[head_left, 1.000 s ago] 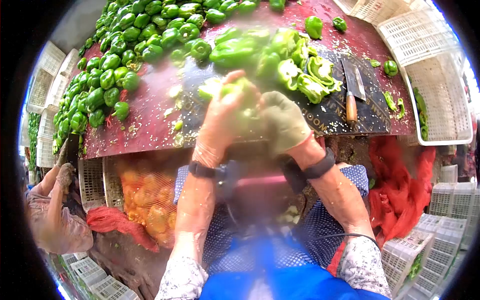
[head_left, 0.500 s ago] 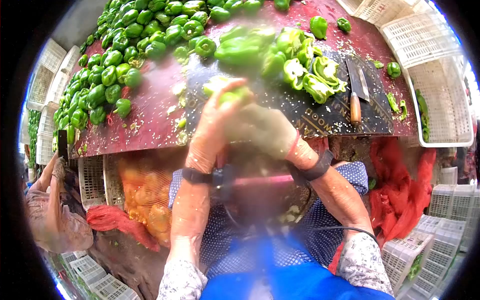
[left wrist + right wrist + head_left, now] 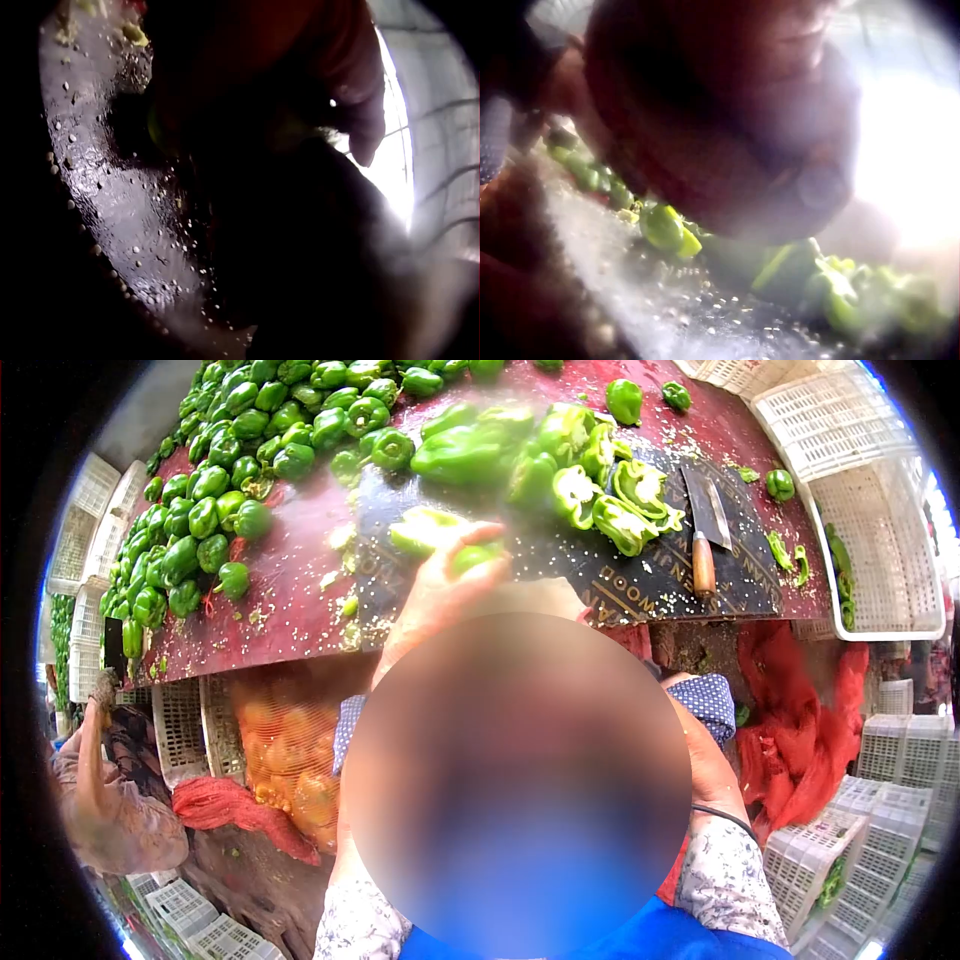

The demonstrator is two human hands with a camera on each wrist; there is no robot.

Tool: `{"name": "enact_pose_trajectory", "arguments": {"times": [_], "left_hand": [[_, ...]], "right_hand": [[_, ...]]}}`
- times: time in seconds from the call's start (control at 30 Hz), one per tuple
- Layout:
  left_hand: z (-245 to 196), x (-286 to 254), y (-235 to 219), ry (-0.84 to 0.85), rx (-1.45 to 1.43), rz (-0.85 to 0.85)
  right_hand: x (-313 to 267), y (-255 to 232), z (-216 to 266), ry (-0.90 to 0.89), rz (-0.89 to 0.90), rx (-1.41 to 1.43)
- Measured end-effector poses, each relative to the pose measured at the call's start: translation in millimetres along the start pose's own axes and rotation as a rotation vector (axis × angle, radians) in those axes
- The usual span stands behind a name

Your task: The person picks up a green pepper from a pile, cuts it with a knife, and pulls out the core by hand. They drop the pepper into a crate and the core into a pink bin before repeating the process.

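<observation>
In the head view my left hand [image 3: 440, 595] grips a green bell pepper [image 3: 478, 555], with fingers curled over its far side. Beside those fingers a pale green cut pepper piece [image 3: 425, 530] shows over the dark board [image 3: 410, 585]. My right hand [image 3: 540, 598], in a light glove, is close against the left one. Most of it is hidden behind a round blur, so I cannot tell what its fingers hold. In the right wrist view a big dark hand [image 3: 727, 127] fills the upper part. The left wrist view is mostly shadow, with seeds on the board.
Halved peppers [image 3: 625, 510] lie at the board's far side, near a cleaver [image 3: 706, 525] with a wooden handle. A large heap of whole peppers [image 3: 240, 430] covers the back left. White crates [image 3: 880, 550] stand at the right. Another person [image 3: 120, 800] works at far left.
Both hands have come slightly closer to the body, the gloved right hand dropping lower beside the left. A round blur now covers the lower middle. The person at left has shifted their arms.
</observation>
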State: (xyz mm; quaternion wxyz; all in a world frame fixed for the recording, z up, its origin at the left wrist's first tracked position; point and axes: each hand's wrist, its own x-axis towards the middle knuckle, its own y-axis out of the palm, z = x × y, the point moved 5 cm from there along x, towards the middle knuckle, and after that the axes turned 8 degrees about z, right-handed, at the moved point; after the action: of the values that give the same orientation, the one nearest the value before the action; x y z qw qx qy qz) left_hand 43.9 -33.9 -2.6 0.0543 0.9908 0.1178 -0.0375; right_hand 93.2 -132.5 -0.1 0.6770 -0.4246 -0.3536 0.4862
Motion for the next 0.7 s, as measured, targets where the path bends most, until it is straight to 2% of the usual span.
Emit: {"name": "enact_pose_trajectory", "arguments": {"times": [0.07, 0.13, 0.17, 0.2, 0.27, 0.33, 0.37, 0.4, 0.43, 0.5, 0.53, 0.57, 0.7], "left_hand": [[-3, 0, 0, 0.030, -0.111, -0.008], [-7, 3, -3, 0.055, -0.222, 0.003], [-8, 6, -5, 0.160, -0.419, -0.011], [-11, 9, -10, 0.271, -0.613, -0.032], [-24, 13, -19, 0.451, -0.845, 0.068], [-27, 18, -21, 0.425, -1.240, 0.170], [-25, 18, -21, 0.417, -1.306, 0.210], [-23, 15, -26, 0.412, -1.230, 0.181], [-21, 12, -31, 0.403, -1.154, 0.151], [-21, 6, -36, 0.408, -1.071, 0.140], [-20, 3, -36, 0.396, -1.004, 0.113], [-20, 1, -36, 0.385, -0.939, 0.086], [-19, 2, -33, 0.369, -0.814, 0.024]], "right_hand": [[0, 2, 0, -0.058, -0.068, 0.022], [9, -3, 4, 0.054, 0.035, -0.036], [11, -2, 5, 0.109, 0.088, -0.060], [9, -1, 2, 0.097, -0.021, 0.195], [4, 3, -6, 0.058, -0.240, 0.701], [4, 28, 4, -0.043, -0.009, 0.714], [2, 40, 9, -0.092, 0.107, 0.719], [-2, 45, 12, -0.198, 0.253, 0.463], [-7, 37, 8, -0.184, 0.262, 0.351], [-12, 13, -9, -0.095, 0.039, 0.299], [-13, -18, -3, -0.045, -0.069, 0.345], [-10, -32, 0, 0.038, -0.054, 0.622], [-5, -37, 11, 0.005, -0.295, 0.587]]}}
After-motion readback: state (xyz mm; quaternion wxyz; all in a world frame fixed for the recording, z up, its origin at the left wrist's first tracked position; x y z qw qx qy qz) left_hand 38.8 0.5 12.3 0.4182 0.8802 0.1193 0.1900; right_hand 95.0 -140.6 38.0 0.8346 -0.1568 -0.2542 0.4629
